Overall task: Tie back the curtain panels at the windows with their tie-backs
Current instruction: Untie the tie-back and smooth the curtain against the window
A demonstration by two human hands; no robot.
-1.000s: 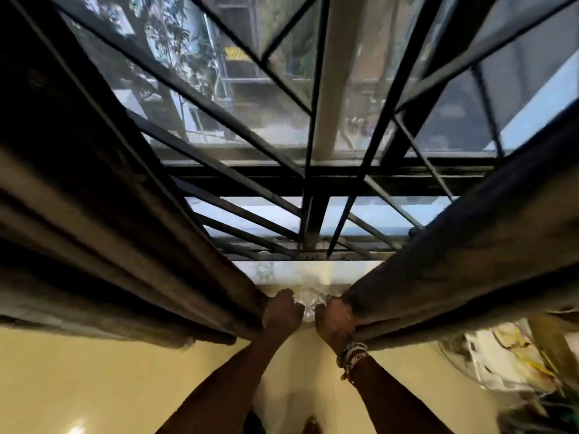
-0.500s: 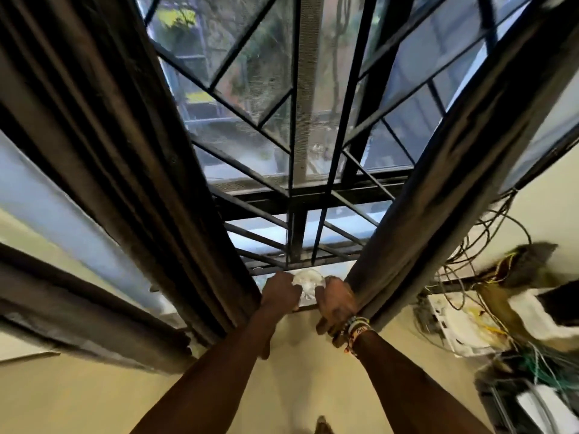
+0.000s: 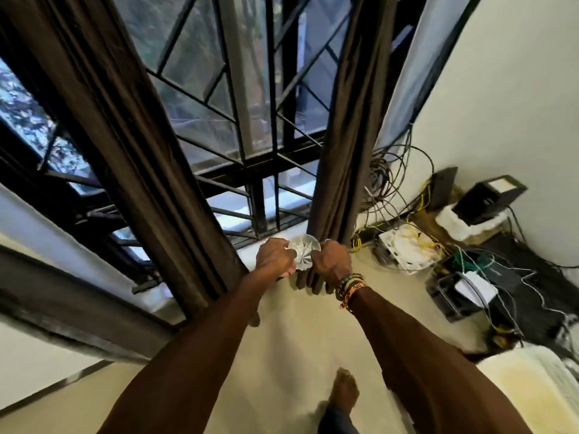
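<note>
Two dark brown curtain panels hang in front of a barred window (image 3: 250,126). The left curtain panel (image 3: 134,145) slants down to my left hand (image 3: 275,256), which is closed at its inner edge. My right hand (image 3: 332,262), with beaded bracelets at the wrist, is closed around the gathered lower part of the right curtain panel (image 3: 351,126); the hem hangs just below my fist. A clear faceted object (image 3: 304,249) shows between my two fists. I cannot tell whether either hand holds it. No separate tie-back is visible.
A tangle of cables (image 3: 388,183), a white box (image 3: 404,245) and black devices (image 3: 485,198) fill the floor corner at the right. A white cushioned edge (image 3: 532,386) lies at the lower right. My bare foot (image 3: 344,389) stands on the pale floor.
The view has swung down and to the right, bringing the cable corner and my foot into sight. Both fists stay side by side at the curtains' lower ends.
</note>
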